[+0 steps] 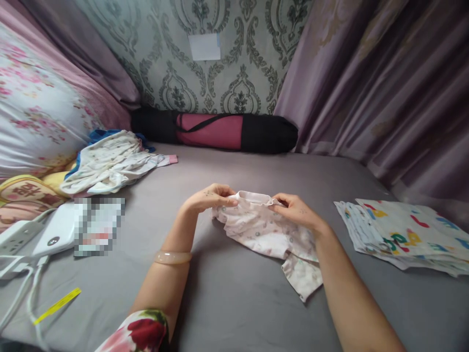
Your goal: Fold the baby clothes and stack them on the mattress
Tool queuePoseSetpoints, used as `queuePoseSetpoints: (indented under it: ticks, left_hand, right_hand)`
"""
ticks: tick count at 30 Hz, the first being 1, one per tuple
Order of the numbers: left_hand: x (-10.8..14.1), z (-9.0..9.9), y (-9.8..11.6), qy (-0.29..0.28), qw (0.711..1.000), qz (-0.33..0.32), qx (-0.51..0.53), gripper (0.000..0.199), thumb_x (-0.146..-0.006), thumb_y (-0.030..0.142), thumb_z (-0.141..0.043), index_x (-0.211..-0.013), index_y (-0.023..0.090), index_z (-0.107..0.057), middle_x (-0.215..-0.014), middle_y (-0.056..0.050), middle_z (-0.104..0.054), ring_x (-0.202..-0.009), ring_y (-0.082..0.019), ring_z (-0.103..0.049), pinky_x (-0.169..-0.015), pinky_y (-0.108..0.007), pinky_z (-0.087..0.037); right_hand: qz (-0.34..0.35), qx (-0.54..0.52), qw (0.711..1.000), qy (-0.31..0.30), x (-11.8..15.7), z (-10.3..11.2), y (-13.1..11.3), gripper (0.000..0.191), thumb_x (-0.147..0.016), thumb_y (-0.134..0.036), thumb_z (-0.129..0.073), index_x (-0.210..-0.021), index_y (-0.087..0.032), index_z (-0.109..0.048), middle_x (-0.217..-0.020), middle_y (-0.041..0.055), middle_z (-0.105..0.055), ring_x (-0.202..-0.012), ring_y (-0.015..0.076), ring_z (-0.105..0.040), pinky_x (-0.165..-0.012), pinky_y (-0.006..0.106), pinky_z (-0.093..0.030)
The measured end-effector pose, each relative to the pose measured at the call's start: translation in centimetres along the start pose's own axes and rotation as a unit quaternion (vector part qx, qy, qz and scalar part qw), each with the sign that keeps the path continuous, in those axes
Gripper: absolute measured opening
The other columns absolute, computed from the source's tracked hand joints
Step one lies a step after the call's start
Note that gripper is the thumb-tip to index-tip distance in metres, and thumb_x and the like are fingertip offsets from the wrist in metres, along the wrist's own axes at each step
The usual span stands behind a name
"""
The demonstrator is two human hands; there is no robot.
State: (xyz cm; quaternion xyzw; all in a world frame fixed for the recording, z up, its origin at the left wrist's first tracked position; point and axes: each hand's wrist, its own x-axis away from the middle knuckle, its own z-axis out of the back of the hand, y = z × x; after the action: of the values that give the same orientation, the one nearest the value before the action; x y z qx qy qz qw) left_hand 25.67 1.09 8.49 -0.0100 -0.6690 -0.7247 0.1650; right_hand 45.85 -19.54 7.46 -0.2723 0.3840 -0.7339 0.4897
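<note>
A small white baby shirt [262, 232] with a pale print hangs between my two hands, its neckband toward the far side. My left hand [210, 198] pinches the shirt beside the left end of the neckband. At the opposite end of the neckband, my right hand [296, 210] grips the cloth with fingers closed. One sleeve droops toward me below the right hand, over the grey bed sheet [234, 303]. How much of the shirt rests on the sheet I cannot tell.
Folded printed cloths [410, 234] lie at right. Crumpled clothes [110, 161] sit at left, near a floral pillow [44, 102]. A white power bank [60, 227], power strip [18, 237], cables and a yellow strip [58, 305] are nearer. A long black-and-maroon bag [212, 131] lies against the wall.
</note>
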Motion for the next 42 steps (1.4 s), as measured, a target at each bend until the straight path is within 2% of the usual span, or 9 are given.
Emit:
queuePoseSetpoints:
  ticks: [8, 16, 21, 27, 31, 34, 36, 39, 42]
  left_hand:
    - [-0.4, -0.1, -0.3, 0.113, 0.992, 0.005, -0.048, 0.036, -0.069, 0.050, -0.072, -0.075, 0.016, -0.063, -0.063, 0.003, -0.056, -0.056, -0.009, -0.049, -0.049, -0.019, -0.031]
    - [0.1, -0.4, 0.8, 0.170, 0.985, -0.033, 0.007, 0.034, -0.070, 0.050, -0.070, -0.078, 0.017, -0.064, -0.063, 0.002, -0.058, -0.052, -0.009, -0.049, -0.046, -0.020, -0.032]
    - [1.3, 0.8, 4.1, 0.196, 0.976, -0.069, -0.069, 0.035, -0.069, 0.050, -0.070, -0.081, 0.018, -0.068, -0.065, 0.000, -0.063, -0.052, -0.011, -0.053, -0.045, -0.020, -0.034]
    - [3.9, 3.3, 10.1, 0.164, 0.949, -0.175, -0.205, 0.032, -0.072, 0.047, -0.070, -0.084, 0.017, -0.070, -0.070, -0.002, -0.064, -0.061, -0.013, -0.057, -0.052, -0.021, -0.041]
    - [5.1, 4.8, 13.2, 0.165, 0.933, -0.192, -0.255, 0.032, -0.070, 0.046, -0.073, -0.086, 0.018, -0.070, -0.072, -0.002, -0.064, -0.063, -0.013, -0.057, -0.057, -0.023, -0.044]
    - [5.1, 5.9, 14.5, 0.194, 0.922, -0.186, -0.278, 0.034, -0.068, 0.047, -0.074, -0.085, 0.017, -0.071, -0.070, -0.001, -0.062, -0.063, -0.013, -0.056, -0.058, -0.024, -0.044]
    - [5.0, 6.5, 14.9, 0.251, 0.901, -0.194, -0.297, 0.034, -0.066, 0.047, -0.074, -0.079, 0.016, -0.071, -0.065, 0.000, -0.059, -0.062, -0.012, -0.053, -0.057, -0.023, -0.042]
    - [4.6, 7.1, 15.3, 0.371, 0.833, -0.238, -0.335, 0.030, -0.066, 0.045, -0.074, -0.071, 0.016, -0.069, -0.060, 0.002, -0.053, -0.062, -0.012, -0.049, -0.058, -0.022, -0.039]
    - [4.4, 7.4, 15.6, 0.419, 0.778, -0.292, -0.366, 0.022, -0.069, 0.039, -0.070, -0.071, 0.017, -0.069, -0.063, 0.001, -0.055, -0.068, -0.013, -0.050, -0.065, -0.023, -0.040]
  right_hand:
    - [-0.018, 0.010, 1.000, 0.023, 0.2, 0.8, 0.2, 0.038, -0.075, -0.055, -0.064, -0.077, -0.017, -0.065, -0.071, -0.0002, -0.059, -0.066, 0.0141, -0.050, -0.060, 0.025, -0.036]
    - [0.002, 0.028, 1.000, 0.015, 0.3, 1.3, -0.2, 0.040, -0.076, -0.055, -0.063, -0.081, -0.016, -0.069, -0.075, 0.0009, -0.064, -0.072, 0.0166, -0.055, -0.066, 0.027, -0.039]
    - [0.036, 0.030, 0.999, -0.002, 0.2, 3.4, -2.7, 0.039, -0.075, -0.053, -0.063, -0.089, -0.017, -0.070, -0.076, -0.0002, -0.065, -0.071, 0.0158, -0.056, -0.065, 0.027, -0.040]
    - [0.068, 0.034, 0.997, -0.024, -0.1, 6.7, -7.8, 0.045, -0.069, -0.056, -0.068, -0.092, -0.018, -0.072, -0.084, 0.0022, -0.069, -0.075, 0.0171, -0.059, -0.068, 0.028, -0.044]
    - [0.096, 0.077, 0.992, 0.038, -0.9, 8.9, -11.0, 0.047, -0.064, -0.061, -0.072, -0.082, -0.018, -0.074, -0.076, 0.0023, -0.069, -0.071, 0.0175, -0.059, -0.063, 0.027, -0.044]
    - [0.117, 0.138, 0.978, 0.101, -1.5, 10.2, -13.0, 0.044, -0.065, -0.061, -0.073, -0.076, -0.018, -0.074, -0.069, 0.0027, -0.067, -0.067, 0.0178, -0.058, -0.056, 0.027, -0.040]
    - [0.136, 0.184, 0.963, 0.146, -1.9, 10.8, -14.2, 0.041, -0.067, -0.058, -0.072, -0.073, -0.018, -0.074, -0.068, 0.0034, -0.067, -0.067, 0.0185, -0.059, -0.056, 0.028, -0.040]
    - [0.179, 0.234, 0.934, 0.203, -2.4, 11.0, -15.7, 0.034, -0.072, -0.052, -0.070, -0.075, -0.019, -0.074, -0.069, 0.0039, -0.067, -0.069, 0.0191, -0.060, -0.060, 0.029, -0.041]
    - [0.202, 0.269, 0.913, 0.229, -3.1, 10.7, -16.4, 0.026, -0.079, -0.044, -0.066, -0.081, -0.019, -0.074, -0.072, 0.0045, -0.069, -0.072, 0.0194, -0.061, -0.067, 0.031, -0.044]
